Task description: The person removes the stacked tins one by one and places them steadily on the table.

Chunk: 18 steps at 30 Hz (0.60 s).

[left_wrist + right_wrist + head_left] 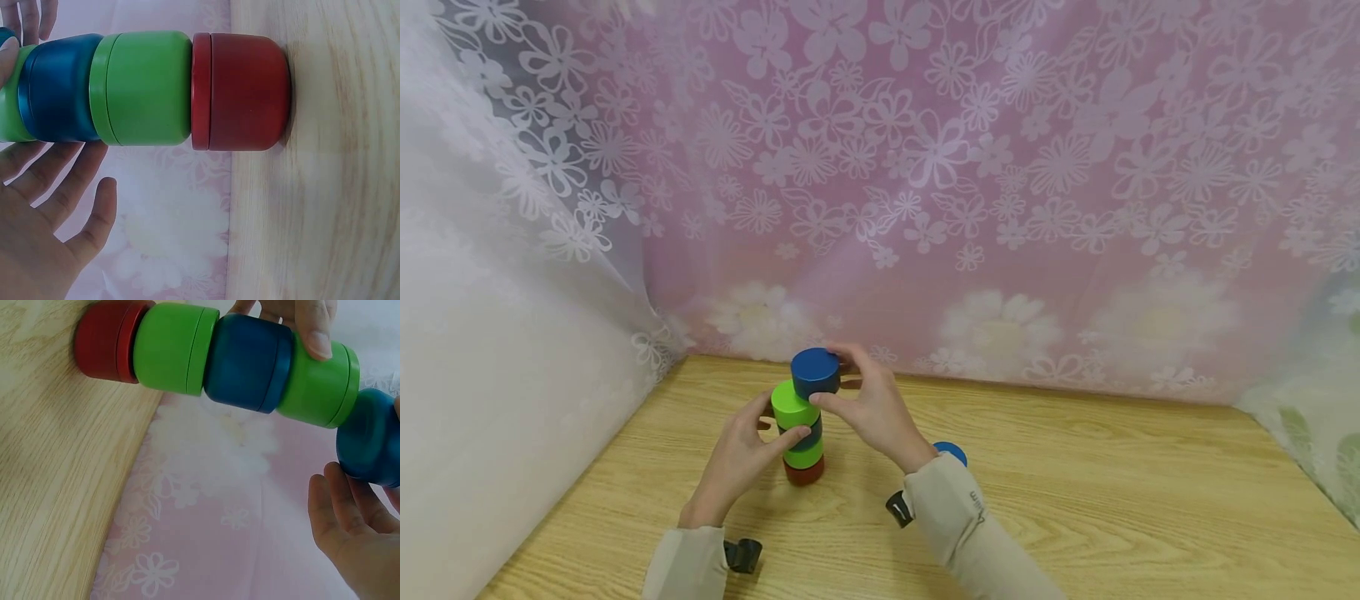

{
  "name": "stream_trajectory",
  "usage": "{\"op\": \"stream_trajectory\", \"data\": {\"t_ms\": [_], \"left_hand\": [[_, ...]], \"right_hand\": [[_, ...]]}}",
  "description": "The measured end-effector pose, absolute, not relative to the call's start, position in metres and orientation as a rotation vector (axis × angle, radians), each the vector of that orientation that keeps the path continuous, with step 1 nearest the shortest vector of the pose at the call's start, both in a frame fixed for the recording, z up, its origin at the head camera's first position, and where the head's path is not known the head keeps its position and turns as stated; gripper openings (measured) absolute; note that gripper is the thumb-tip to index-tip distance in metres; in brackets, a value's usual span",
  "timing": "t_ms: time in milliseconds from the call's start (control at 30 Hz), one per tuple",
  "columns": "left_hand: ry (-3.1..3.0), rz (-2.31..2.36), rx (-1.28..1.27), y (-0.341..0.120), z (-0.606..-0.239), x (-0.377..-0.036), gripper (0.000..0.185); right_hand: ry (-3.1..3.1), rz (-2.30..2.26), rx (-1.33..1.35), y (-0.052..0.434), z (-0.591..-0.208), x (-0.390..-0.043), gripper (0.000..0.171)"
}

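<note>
A stack of small lidded tins stands upright on the table: a red tin (250,92) at the bottom, a green tin (147,89) above it, then a blue tin (244,361) and an upper green tin (320,387). My left hand (739,454) steadies the upper part of the stack, thumb in front on the upper green tin, fingers behind. In my right hand (872,408), another blue tin (815,372) is gripped between thumb and fingers. It sits off-centre to the right over the stack's top, tilted in the right wrist view.
Partly hidden behind my right wrist, one more blue tin (951,452) stands on the wood-grain table (1112,500). A pink flowered curtain (925,208) hangs along the table's back edge, with a white sheet (512,333) on the left.
</note>
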<state>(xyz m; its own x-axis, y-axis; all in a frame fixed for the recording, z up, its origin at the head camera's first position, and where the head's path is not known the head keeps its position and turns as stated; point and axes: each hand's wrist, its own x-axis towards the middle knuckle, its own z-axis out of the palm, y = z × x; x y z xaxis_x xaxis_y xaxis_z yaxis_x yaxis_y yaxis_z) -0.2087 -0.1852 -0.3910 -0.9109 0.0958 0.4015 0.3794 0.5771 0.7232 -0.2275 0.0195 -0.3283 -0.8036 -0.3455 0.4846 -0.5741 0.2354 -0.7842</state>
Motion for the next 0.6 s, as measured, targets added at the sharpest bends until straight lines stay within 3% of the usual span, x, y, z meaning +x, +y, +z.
{"op": "stream_trajectory", "data": {"t_ms": [600], "left_hand": [[-2.487,-1.272,-0.378,-0.185,-0.392,-0.209,0.061]], "right_hand": [[-2.271,1.644,0.806,0.041,-0.338,-0.224,0.056]]}}
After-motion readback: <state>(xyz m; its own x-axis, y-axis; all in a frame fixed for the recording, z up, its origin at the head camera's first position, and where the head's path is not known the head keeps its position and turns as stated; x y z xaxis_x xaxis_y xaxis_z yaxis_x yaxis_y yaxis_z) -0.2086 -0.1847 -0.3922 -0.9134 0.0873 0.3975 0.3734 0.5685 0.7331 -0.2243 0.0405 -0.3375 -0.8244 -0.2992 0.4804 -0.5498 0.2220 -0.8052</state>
